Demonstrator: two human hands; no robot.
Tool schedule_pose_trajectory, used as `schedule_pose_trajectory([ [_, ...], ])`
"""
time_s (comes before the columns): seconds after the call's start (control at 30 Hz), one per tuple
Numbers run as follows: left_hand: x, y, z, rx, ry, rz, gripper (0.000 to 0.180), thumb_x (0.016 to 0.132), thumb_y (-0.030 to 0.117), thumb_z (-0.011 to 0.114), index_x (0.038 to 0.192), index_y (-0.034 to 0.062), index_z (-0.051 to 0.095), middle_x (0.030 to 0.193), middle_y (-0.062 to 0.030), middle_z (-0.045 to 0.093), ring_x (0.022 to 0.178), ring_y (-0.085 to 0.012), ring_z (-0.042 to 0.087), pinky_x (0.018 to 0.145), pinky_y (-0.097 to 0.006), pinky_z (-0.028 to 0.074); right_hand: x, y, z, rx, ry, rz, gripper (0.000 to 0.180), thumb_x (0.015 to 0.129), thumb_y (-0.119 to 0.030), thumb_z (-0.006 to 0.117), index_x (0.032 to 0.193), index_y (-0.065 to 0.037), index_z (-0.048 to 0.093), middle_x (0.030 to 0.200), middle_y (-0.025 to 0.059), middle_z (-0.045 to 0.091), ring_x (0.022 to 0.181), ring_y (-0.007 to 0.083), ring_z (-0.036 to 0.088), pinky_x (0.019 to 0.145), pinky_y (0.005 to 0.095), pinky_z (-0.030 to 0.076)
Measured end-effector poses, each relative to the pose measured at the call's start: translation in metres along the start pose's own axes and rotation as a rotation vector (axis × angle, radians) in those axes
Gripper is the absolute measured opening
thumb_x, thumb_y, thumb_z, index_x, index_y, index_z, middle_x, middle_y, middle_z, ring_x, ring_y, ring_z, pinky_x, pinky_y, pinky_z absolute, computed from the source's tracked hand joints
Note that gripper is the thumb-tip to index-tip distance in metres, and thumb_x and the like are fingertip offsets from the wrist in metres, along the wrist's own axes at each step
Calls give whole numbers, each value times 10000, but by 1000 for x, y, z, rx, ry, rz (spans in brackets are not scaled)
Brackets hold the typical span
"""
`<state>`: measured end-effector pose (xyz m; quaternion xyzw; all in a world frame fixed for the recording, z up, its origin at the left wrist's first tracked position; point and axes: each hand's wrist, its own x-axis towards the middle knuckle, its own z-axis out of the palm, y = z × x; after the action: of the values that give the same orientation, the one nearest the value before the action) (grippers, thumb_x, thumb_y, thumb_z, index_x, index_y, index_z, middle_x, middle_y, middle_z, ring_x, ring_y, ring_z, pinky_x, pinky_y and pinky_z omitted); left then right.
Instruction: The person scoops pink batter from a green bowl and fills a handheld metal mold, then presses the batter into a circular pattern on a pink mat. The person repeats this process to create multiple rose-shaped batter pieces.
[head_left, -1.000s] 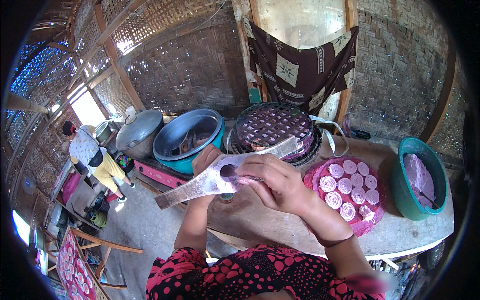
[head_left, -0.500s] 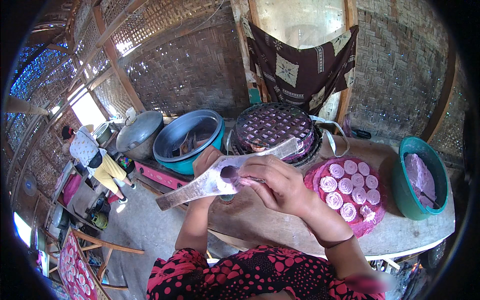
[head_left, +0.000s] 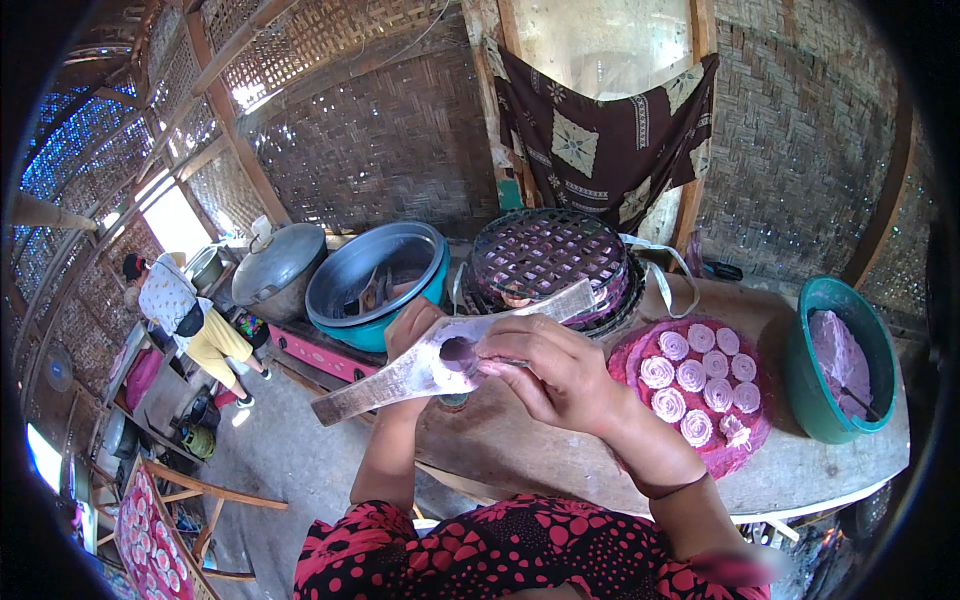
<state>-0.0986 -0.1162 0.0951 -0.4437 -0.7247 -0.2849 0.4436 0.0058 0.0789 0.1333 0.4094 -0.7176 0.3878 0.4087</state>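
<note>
In front of my chest I hold a long wooden press (head_left: 370,393) with flat, tapering ends and a round hole in its thick middle. Pinkish dough residue coats the wood around the hole. My left hand (head_left: 412,327) is closed on the press from behind, its fingers partly hidden by the wood. My right hand (head_left: 560,375) is pinched at the right rim of the hole; a thin dark edge shows between thumb and fingers, too small to name. To the right, a round pink mat (head_left: 745,440) bears several pale pink dough swirls (head_left: 690,375).
A green bucket (head_left: 840,425) of pink dough (head_left: 838,360) stands at the right. Behind my hands are stacked lattice trays (head_left: 545,255), a teal basin (head_left: 430,285) and a lidded pot (head_left: 280,265). A person (head_left: 185,310) stands far left, beyond a chair (head_left: 215,490).
Almost nothing differs. The press and both hands have shifted very slightly, with my right fingers still at the hole's rim.
</note>
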Motion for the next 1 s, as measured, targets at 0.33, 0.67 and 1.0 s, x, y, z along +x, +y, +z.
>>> schedule_pose_trajectory([
  [0.33, 2, -1, -1, -17, 9, 19, 280, 647, 201, 755, 772, 80, 536, 719, -78, 489, 642, -258, 545, 525, -373, 431, 0, -3, -3, 1, 6, 6, 262, 826, -31, 692, 1077, -3, 623, 1081, 172, 650, 1014, 346, 651, 876, 410, 530],
  [0.67, 1, 3, -3, -21, 2, -2, 267, 609, 165, 748, 755, 42, 562, 739, -92, 510, 671, -270, 578, 574, -362, 452, 0, -2, 0, 30, -4, 14, 268, 833, -41, 689, 1091, -15, 621, 1110, 169, 645, 1030, 339, 646, 891, 407, 524],
  [1.0, 0, 2, -6, -25, -2, 6, 274, 668, 189, 752, 782, 82, 527, 730, -65, 504, 653, -238, 544, 536, -362, 436, 2, -4, 5, 22, -6, 1, 248, 848, -59, 679, 1085, -9, 623, 1090, 178, 645, 1019, 345, 647, 892, 408, 525],
])
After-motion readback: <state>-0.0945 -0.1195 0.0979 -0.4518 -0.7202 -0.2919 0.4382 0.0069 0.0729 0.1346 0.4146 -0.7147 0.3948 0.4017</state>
